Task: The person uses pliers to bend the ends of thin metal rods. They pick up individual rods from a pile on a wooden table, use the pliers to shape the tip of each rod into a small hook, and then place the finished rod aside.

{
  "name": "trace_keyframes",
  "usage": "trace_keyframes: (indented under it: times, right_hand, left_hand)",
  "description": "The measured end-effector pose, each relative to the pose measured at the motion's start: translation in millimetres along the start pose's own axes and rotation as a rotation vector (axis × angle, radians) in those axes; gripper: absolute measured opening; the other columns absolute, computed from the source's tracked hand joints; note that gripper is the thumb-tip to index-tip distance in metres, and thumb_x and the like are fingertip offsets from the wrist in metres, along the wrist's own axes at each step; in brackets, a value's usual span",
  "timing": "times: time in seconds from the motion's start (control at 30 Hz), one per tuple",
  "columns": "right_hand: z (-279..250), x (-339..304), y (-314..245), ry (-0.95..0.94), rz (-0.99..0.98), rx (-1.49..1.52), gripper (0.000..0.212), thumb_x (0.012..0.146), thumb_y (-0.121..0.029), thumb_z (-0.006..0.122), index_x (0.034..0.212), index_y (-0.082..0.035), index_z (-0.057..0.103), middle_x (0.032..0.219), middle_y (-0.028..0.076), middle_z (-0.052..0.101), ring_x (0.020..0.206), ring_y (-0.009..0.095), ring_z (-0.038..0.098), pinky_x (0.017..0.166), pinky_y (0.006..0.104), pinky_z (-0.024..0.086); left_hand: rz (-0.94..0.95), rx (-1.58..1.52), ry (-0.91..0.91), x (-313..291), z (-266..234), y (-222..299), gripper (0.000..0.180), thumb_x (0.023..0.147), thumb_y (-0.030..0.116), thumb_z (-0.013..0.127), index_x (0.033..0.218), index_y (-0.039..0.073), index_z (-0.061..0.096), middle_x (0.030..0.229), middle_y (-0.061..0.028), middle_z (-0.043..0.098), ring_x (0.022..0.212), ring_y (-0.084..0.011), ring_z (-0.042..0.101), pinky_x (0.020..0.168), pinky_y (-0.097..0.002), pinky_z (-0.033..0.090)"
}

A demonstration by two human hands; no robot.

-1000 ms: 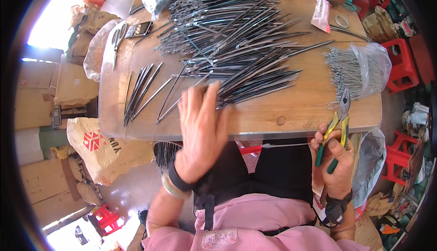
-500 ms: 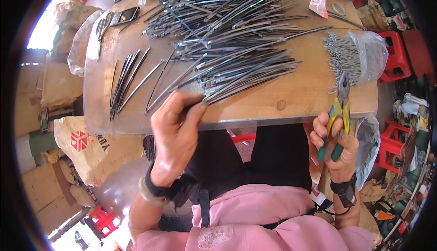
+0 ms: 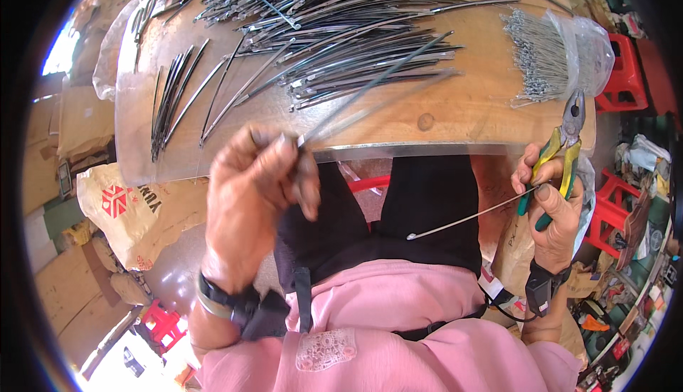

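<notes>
My left hand [image 3: 252, 186], raised just over the table's near edge, pinches the end of a thin dark strip [image 3: 384, 82]. A second strip beside it is blurred by motion. Gripped in my right hand [image 3: 555, 196] are pliers [image 3: 571, 118] with yellow-and-green handles, jaws pointing up. The same hand also pinches a thin metal wire [image 3: 469, 215] that slants down to the left, ending in a small loop over my lap. Ahead of my left hand lies a big pile of similar dark strips [image 3: 370, 54]. A smaller row of strips [image 3: 174, 100] lies apart at the left.
A bundle of thin grey wires [image 3: 533, 57] lies partly inside a clear plastic bag [image 3: 587, 54] at the table's right. Scissors [image 3: 142, 18] rest at the far left. A red stool [image 3: 619, 210] and a brown paper sack [image 3: 142, 210] flank the table [image 3: 491, 125].
My left hand has moved left and down from the pile, with a strip now extending from its fingers. My right hand has shifted right, and a looped wire now shows in it.
</notes>
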State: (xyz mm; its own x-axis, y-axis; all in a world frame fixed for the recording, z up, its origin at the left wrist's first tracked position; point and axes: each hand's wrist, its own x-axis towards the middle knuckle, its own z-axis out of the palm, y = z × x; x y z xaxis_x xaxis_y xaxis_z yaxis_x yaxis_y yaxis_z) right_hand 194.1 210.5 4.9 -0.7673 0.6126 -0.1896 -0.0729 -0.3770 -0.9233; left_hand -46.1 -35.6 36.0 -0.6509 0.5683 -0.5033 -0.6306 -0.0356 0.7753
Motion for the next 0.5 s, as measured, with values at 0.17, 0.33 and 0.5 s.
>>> trace_keyframes:
  times: [0.17,0.33,0.5]
  right_hand:
    - [0,-3,-19,-0.033,-0.070,-0.180,0.021,0.078,-0.012,0.075,0.088,0.003,0.064,0.109,0.015,0.056,0.087,0.020,0.055,0.077,0.0326,0.046]
    - [1,-5,-32,0.006,-0.153,-0.247,0.022,0.078,-0.013,0.075,0.090,0.002,0.064,0.110,0.015,0.055,0.089,0.019,0.055,0.078,0.0316,0.045]
    - [-11,-8,-49,-0.024,-0.315,-0.569,0.017,0.079,-0.010,0.073,0.088,0.002,0.066,0.110,0.014,0.057,0.089,0.018,0.056,0.081,0.0321,0.047]
  left_hand:
    - [-0.047,-0.371,-0.076,-35,9,-10,0.010,0.090,0.001,0.060,0.098,0.000,0.053,0.080,-0.0187,0.061,0.060,-0.0268,0.062,0.049,-0.0339,0.053]
    - [-0.393,-0.342,-0.371,-13,33,-37,0.026,0.087,0.003,0.065,0.111,-0.006,0.059,0.078,-0.0169,0.065,0.068,-0.0263,0.067,0.060,-0.0346,0.057]
    - [-0.290,-0.027,-0.248,-26,38,-60,0.017,0.085,-0.001,0.065,0.102,-0.007,0.063,0.080,-0.0206,0.069,0.060,-0.0265,0.067,0.052,-0.0311,0.054]
